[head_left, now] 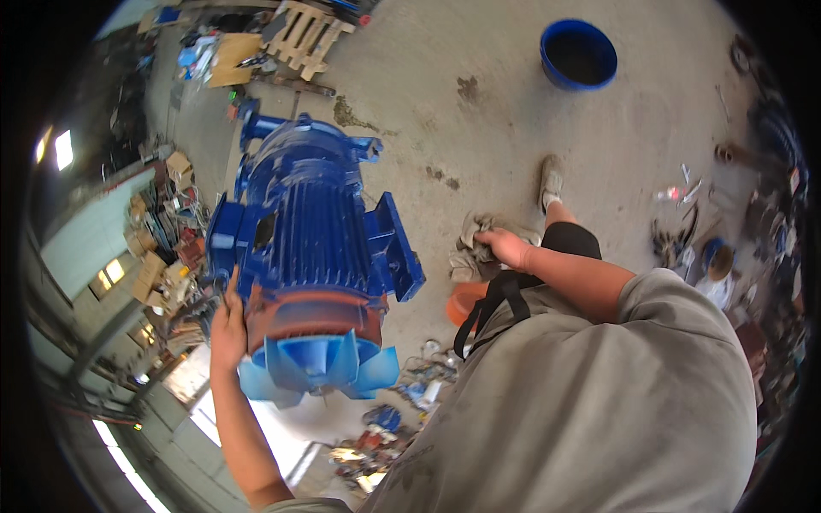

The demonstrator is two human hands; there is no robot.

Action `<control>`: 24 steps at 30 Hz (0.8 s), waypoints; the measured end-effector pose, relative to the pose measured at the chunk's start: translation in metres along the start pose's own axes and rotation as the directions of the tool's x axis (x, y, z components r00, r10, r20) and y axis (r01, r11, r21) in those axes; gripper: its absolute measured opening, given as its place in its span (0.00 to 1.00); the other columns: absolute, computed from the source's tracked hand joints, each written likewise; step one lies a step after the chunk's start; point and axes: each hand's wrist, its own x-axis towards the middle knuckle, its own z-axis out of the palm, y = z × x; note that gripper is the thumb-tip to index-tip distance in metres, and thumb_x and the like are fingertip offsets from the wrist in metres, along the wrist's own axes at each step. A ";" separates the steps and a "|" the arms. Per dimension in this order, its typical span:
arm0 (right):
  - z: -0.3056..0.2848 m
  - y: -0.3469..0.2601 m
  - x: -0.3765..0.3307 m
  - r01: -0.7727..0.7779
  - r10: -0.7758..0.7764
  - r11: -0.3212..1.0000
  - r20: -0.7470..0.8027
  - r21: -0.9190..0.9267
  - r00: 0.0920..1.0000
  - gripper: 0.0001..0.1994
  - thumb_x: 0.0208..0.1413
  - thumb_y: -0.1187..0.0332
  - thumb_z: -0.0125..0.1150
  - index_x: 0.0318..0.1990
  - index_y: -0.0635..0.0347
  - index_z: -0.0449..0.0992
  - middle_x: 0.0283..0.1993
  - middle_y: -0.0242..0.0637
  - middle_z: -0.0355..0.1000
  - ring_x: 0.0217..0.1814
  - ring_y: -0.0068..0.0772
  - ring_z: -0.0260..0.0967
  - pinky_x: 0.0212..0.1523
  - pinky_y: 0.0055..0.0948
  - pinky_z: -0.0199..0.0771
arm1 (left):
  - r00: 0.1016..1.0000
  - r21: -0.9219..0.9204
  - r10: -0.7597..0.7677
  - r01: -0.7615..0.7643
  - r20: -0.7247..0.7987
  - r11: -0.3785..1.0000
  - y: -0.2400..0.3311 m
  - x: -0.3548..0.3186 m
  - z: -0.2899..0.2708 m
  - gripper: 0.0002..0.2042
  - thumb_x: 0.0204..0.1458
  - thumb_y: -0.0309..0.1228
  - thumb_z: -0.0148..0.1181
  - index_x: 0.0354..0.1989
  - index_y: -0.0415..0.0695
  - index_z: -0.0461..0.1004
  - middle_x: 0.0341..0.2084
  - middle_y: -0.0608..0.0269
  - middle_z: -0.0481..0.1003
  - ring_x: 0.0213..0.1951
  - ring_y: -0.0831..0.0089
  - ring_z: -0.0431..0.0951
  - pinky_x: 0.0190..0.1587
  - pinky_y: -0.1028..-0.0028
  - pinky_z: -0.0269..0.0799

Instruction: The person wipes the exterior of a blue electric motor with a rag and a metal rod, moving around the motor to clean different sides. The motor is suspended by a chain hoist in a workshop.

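Note:
A large blue electric motor (312, 227) with ribbed sides fills the left middle of the head view. Its near end is a reddish-brown band (316, 315), and a light-blue fan (321, 368) with broad blades is exposed there. Against the left side of that band lies my left hand (228, 329), fingers stretched out along the casing; its fingertips reach the blue housing. My right hand (510, 248) is closed on a crumpled grey rag (473, 248), which hangs to the right of the motor and apart from it.
On the concrete floor stands a blue tub (579, 56) at the far right. A wooden pallet (306, 38) lies at the far left. Behind the rag shows an orange object (466, 301), partly hidden. Tools and machine parts (684, 231) clutter the right edge; boxes (154, 278) crowd the left.

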 end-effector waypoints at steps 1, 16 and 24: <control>0.001 0.010 0.006 -0.119 0.132 0.889 0.001 0.442 0.991 0.23 0.70 0.52 0.46 0.62 0.57 0.74 0.59 0.42 0.76 0.57 0.44 0.76 0.61 0.49 0.76 | 0.997 -0.022 0.082 -0.082 -0.003 0.996 -0.002 -0.002 0.001 0.25 0.75 0.40 0.39 0.77 0.49 0.59 0.44 0.63 0.73 0.40 0.75 0.66 0.46 0.76 0.66; 0.120 -0.036 0.098 0.237 -0.280 0.889 0.057 0.392 0.958 0.28 0.67 0.53 0.46 0.63 0.66 0.75 0.64 0.47 0.74 0.66 0.42 0.68 0.68 0.36 0.64 | 0.972 -0.056 -0.188 0.181 -0.141 0.982 -0.099 0.003 -0.040 0.32 0.72 0.56 0.41 0.70 0.42 0.67 0.56 0.58 0.76 0.53 0.65 0.75 0.56 0.68 0.72; 0.083 0.006 0.018 0.286 -0.316 0.893 0.034 0.347 0.948 0.29 0.67 0.50 0.48 0.58 0.71 0.75 0.56 0.44 0.78 0.58 0.38 0.72 0.64 0.35 0.68 | 0.905 -0.207 -0.342 0.295 -0.252 0.933 -0.135 0.021 -0.052 0.33 0.70 0.58 0.45 0.65 0.39 0.73 0.48 0.63 0.79 0.48 0.71 0.76 0.53 0.71 0.72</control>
